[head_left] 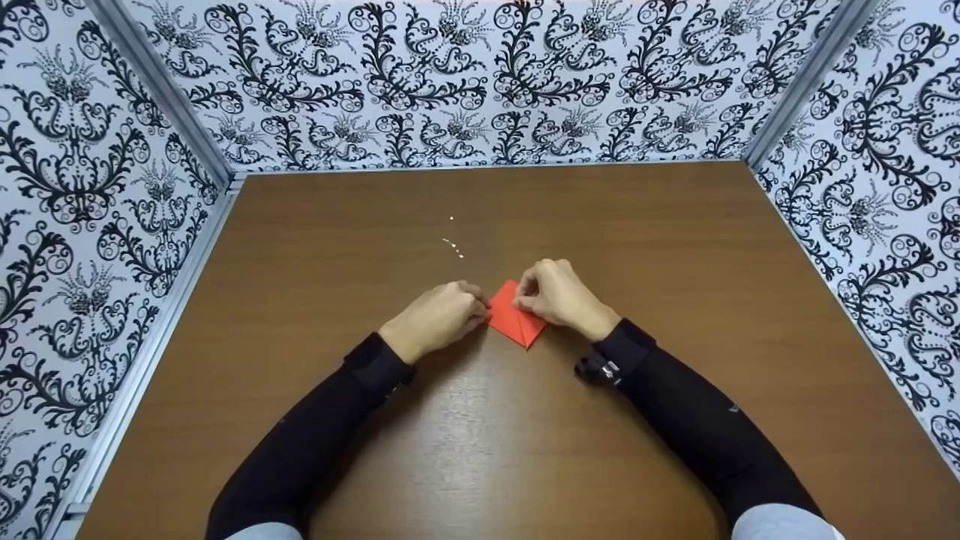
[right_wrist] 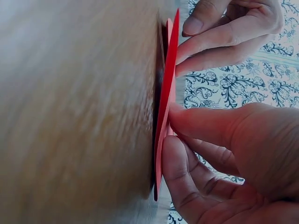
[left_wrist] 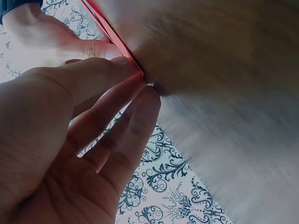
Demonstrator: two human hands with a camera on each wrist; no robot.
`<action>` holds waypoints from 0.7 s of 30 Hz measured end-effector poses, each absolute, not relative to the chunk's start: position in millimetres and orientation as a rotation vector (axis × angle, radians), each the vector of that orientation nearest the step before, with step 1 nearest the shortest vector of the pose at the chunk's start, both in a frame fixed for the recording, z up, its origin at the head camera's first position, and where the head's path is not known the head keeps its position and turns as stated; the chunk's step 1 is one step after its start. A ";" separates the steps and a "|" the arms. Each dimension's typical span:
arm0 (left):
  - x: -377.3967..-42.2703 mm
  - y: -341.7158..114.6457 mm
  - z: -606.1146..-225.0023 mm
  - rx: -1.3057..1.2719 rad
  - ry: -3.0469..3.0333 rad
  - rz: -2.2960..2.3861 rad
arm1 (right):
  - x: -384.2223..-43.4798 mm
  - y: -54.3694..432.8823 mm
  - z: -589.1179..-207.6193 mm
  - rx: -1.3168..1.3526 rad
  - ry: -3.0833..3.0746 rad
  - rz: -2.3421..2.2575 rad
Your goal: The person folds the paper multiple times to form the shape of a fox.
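A small folded red paper point(head_left: 517, 321) lies on the brown table between the two hands, diamond-shaped in the head view with a crease running to its near corner. At its left corner, my left hand point(head_left: 442, 315) pinches the edge; the left wrist view shows the thumb point(left_wrist: 112, 65) and index finger meeting there. From the right, my right hand point(head_left: 562, 296) reaches over the paper, thumb and curled forefinger pinching at its upper layer. Seen edge-on in the right wrist view, the paper layers point(right_wrist: 169, 84) stand slightly apart, with both hands' fingertips against them.
Several tiny white specks point(head_left: 454, 246) lie on the wooden table point(head_left: 360, 225) beyond the hands. Patterned black-and-white panels point(head_left: 480, 82) in metal frames rise at the back and both sides. A small black device point(head_left: 596, 369) hangs at the right wrist.
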State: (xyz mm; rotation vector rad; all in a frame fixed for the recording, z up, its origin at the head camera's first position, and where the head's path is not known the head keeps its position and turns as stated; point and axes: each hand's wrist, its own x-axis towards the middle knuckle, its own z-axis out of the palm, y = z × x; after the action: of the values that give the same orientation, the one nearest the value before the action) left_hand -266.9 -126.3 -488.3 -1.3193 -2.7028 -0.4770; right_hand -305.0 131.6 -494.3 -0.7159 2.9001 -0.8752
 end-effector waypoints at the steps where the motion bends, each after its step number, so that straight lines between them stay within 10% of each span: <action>1: -266.8 -126.0 -488.0 -1.320 -2.704 -0.474 | -303.8 132.4 -494.4 -0.724 2.903 -0.879; 21: -272.0 -124.3 -483.4 -1.337 -2.695 -0.547 | -269.1 141.7 -484.7 -0.894 2.793 -0.816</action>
State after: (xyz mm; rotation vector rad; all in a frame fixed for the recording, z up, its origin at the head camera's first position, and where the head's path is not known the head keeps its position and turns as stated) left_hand -272.0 -124.3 -483.4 -1.3373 -2.6945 -0.5471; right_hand -269.1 141.7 -484.7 -0.8943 2.7930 -0.8161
